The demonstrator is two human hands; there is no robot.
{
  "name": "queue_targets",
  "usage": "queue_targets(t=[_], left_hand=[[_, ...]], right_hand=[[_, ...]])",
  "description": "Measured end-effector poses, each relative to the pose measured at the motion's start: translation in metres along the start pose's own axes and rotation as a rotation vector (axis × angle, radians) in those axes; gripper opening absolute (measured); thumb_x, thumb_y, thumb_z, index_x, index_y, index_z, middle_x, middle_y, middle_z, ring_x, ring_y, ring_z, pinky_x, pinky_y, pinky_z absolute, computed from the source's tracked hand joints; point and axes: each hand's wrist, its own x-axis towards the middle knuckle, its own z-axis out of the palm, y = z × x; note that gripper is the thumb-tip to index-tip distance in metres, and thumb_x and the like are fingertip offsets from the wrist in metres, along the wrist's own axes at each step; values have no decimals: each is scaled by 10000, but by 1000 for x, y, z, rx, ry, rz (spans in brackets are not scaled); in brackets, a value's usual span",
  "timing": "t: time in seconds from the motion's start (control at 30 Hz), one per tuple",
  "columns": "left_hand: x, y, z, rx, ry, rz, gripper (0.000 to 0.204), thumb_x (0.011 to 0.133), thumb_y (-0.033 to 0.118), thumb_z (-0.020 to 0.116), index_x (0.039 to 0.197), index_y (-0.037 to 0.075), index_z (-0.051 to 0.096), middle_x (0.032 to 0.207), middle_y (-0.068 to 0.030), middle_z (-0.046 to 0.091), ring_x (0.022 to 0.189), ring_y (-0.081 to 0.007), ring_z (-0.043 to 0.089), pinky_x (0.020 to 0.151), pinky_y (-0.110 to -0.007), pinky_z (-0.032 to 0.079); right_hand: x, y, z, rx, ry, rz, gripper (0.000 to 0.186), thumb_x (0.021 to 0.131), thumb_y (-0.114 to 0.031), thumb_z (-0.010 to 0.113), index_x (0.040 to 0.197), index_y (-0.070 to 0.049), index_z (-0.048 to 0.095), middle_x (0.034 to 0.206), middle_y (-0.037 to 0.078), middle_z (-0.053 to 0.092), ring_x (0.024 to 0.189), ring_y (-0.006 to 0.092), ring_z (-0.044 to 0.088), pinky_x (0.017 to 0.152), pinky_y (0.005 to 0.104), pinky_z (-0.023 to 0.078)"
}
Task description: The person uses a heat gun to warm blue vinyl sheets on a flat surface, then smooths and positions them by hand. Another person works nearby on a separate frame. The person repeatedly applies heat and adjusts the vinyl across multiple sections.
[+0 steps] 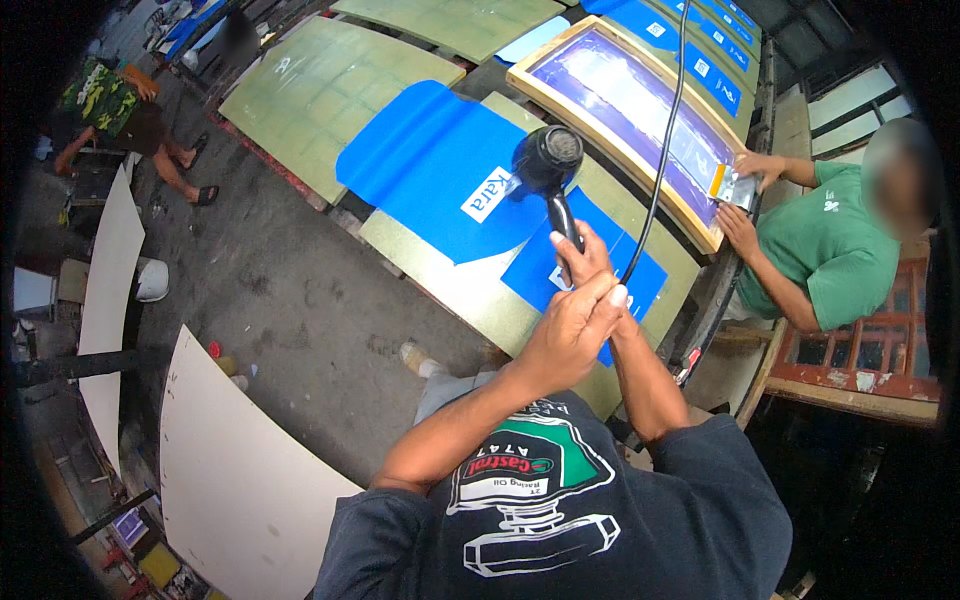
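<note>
My right hand (585,250) grips the handle of a black hair dryer (545,160), held over blue cloth panels (420,140) that bear white printed patches and lie on pale green boards (405,245). My left hand (575,335) is closed against my right wrist, beside the black cord (645,230); whatever is inside its fingers is hidden. At upper right, a co-worker in a green shirt (825,250) has both hands on a metal squeegee (732,185) in a wood-framed screen (540,65) with purple mesh.
More green boards (285,105) and blue panels (630,20) lie along the long worktable. Another person (120,115) stands at upper left. Large white sheets (240,460) stand low at left, near a white container (152,280). A red-barred window frame (850,370) is at right.
</note>
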Motion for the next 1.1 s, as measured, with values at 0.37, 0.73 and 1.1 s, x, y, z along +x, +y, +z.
queue_targets(t=[0.37, 0.73, 1.1], left_hand=[[-4, 0, 14, -27, -68, -55, 312, 1021, 259, 393, 796, 53, 457, 610, 4, 425, 548, -76, 401, 503, -249, 337], [-10, 11, 66, 120, -151, 15, 207, 962, 119, 497, 809, -19, 478, 635, -139, 465, 567, -228, 504, 570, -346, 410], [-20, 2, 31, 333, -62, 98, 187, 938, 112, 523, 833, -36, 567, 770, -133, 507, 716, -268, 523, 666, -352, 419]], right_hand=[[-22, -1, 18, 53, -18, 33, 475, 839, -355, 715, 1137, -28, 542, 735, -2, 511, 647, 96, 472, 537, 267, 391], [-123, 5, -56, 144, 385, -139, 270, 901, -256, 631, 1048, -44, 551, 783, -31, 504, 709, 73, 458, 592, 257, 399], [-102, 24, -74, 107, 251, -100, 323, 920, -235, 607, 1165, -40, 527, 681, -48, 498, 487, 38, 419, 388, 195, 313]])
